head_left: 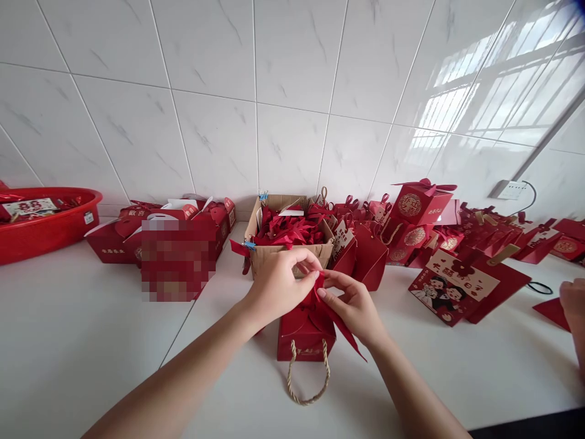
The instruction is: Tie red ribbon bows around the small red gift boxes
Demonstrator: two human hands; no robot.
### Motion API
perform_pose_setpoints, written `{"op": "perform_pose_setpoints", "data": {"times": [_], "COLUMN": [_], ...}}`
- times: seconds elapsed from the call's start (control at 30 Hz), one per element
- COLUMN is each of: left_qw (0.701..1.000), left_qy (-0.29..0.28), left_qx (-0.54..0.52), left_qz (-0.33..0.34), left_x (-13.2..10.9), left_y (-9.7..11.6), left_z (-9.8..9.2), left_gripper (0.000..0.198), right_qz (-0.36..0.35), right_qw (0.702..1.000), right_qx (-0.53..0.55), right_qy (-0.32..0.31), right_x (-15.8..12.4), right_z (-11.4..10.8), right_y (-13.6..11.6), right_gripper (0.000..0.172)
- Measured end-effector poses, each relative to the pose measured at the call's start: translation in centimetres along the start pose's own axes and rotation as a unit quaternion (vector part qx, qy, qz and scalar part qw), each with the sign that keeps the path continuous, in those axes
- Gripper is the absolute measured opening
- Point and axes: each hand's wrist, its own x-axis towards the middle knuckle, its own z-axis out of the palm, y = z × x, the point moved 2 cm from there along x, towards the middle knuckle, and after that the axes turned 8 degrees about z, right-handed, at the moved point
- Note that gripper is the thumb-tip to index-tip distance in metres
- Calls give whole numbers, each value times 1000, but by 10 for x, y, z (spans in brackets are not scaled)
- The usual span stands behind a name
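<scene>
A small red gift box [301,338] with a beige rope handle [308,381] lies on the white counter [68,341] just in front of me. Both hands are over its top. My left hand [278,283] pinches a red ribbon [331,314] at the top of the box, fingers closed. My right hand [351,305] grips the same ribbon from the right, and one tail hangs down past the box's right side.
A cardboard box [287,247] full of red ribbons stands behind the hands. Red gift boxes [183,235] are piled at the left, many red bags [411,235] at the right. A red basin [46,225] sits far left. Another person's hand [574,311] shows at the right edge.
</scene>
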Motion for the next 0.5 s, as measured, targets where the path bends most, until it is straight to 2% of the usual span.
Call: {"op": "perform_pose_setpoints", "data": {"times": [0.17, 0.33, 0.43, 0.5], "left_qw": [1000, 1000, 999, 997], "left_qy": [3, 3, -13, -18], "left_qx": [-8, -17, -39, -47], "left_qz": [6, 4, -17, -54], "left_x": [-1, 0, 1, -3], "left_y": [0, 1, 0, -6], "left_z": [1, 2, 0, -5], "left_gripper": [6, 5, 4, 8], "right_qz": [26, 11, -1, -7], "right_qw": [1000, 999, 998, 998], "right_qx": [-14, 23, 36, 38], "right_qy": [-12, -32, -44, -55], "right_x": [-3, -5, -4, -3], "right_z": [4, 5, 6, 6], "right_y": [2, 0, -2, -2], "right_gripper": [33, 26, 24, 24]}}
